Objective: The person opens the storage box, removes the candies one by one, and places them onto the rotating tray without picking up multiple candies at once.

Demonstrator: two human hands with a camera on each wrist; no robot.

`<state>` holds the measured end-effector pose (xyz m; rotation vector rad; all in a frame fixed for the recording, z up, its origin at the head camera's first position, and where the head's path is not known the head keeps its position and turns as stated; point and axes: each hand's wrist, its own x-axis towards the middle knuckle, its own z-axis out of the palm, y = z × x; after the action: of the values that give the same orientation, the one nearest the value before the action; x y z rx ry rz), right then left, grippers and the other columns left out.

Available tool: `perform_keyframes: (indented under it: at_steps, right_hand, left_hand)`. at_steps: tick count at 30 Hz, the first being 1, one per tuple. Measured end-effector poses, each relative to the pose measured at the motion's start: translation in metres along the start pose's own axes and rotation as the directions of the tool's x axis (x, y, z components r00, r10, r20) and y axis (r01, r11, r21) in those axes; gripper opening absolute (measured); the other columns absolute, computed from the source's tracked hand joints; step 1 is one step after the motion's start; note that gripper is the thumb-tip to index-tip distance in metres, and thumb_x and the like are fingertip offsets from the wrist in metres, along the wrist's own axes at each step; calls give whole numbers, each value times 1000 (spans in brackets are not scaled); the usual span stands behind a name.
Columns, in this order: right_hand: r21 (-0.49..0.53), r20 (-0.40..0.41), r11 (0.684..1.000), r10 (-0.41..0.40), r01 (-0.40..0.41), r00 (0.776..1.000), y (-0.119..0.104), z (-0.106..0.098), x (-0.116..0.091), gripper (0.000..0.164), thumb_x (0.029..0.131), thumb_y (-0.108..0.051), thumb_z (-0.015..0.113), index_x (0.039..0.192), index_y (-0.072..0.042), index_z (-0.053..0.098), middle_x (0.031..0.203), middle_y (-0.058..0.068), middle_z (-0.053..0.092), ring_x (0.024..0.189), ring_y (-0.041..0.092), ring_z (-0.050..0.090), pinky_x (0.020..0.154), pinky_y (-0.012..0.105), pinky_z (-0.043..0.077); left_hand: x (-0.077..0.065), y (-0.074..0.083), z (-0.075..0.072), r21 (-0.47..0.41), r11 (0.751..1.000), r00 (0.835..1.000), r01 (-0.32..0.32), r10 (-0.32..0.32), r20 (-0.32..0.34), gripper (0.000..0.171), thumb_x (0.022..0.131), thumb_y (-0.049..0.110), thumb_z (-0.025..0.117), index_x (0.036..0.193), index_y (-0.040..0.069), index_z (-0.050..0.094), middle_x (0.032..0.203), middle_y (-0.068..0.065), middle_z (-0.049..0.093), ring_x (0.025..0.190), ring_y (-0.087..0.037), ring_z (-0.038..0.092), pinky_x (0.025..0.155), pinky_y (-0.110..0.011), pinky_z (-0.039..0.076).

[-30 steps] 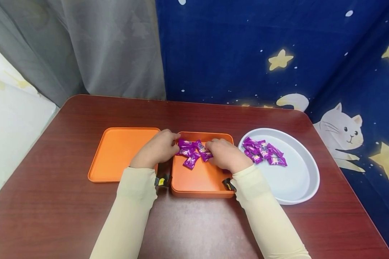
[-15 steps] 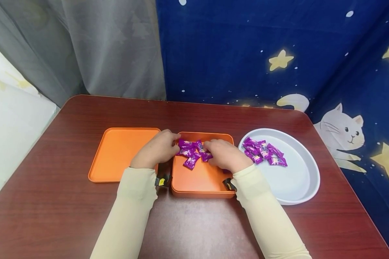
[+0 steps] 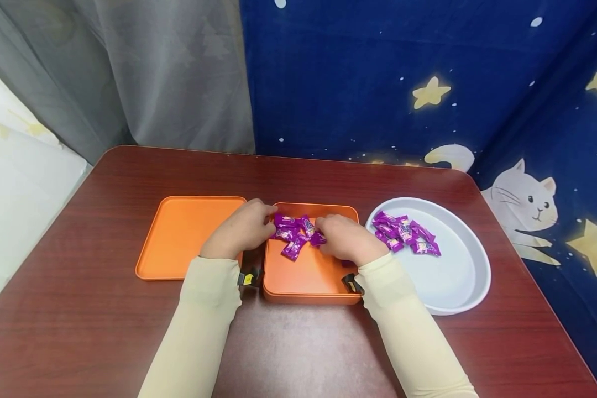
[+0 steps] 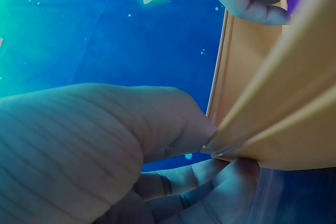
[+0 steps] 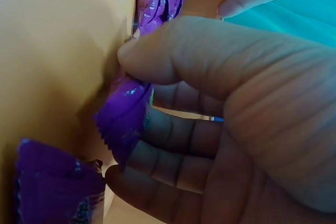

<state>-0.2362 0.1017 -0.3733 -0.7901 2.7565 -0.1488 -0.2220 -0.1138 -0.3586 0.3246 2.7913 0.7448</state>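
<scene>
An orange rectangular box stands in the middle of the table, with several purple wrapped candies in its back left part. My left hand holds the box's back left corner; in the left wrist view its thumb and fingers pinch the rim. Inside the box, my right hand reaches over the candies from the right. Its thumb and fingers pinch a purple candy, as the right wrist view shows. Below that one lies another candy, close to the fingertips.
A flat orange lid lies left of the box, partly behind the left hand. To the right stands a round white tray holding a heap of the same purple candies. Curtains hang behind the table.
My right hand shifts slightly left and then back right among the candies, and the candy at its fingers moves a little. My left hand stays at the box corner.
</scene>
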Motion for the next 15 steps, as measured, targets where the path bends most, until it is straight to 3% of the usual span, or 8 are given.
perform_keyframes:
  at_steps: [10, 15]
  right_hand:
    - [30, -35, 999, 15, -14, 999, -1, -5, -6, 42, 79, -21, 72, 116, -7, 59, 104, 8, 62, 89, 21, 54, 88, 39, 51]
    - [45, -46, 999, 22, -20, 999, -1, -6, -7, 46, 79, -21, 73, 120, -7, 57, 109, 9, 62, 96, 22, 55, 92, 41, 49]
  left_hand:
    - [-1, 0, 0, -4, 1000, 1000, 11, -11, 5, 49, 87, 16, 60, 135, 7, 51, 110, -14, 54, 84, -24, 51, 83, -39, 53]
    - [-1, 0, 0, -5, 1000, 1000, 0, 0, 0, 49, 87, 16, 59, 134, 6, 51, 109, -14, 54, 83, -24, 51, 81, -38, 54]
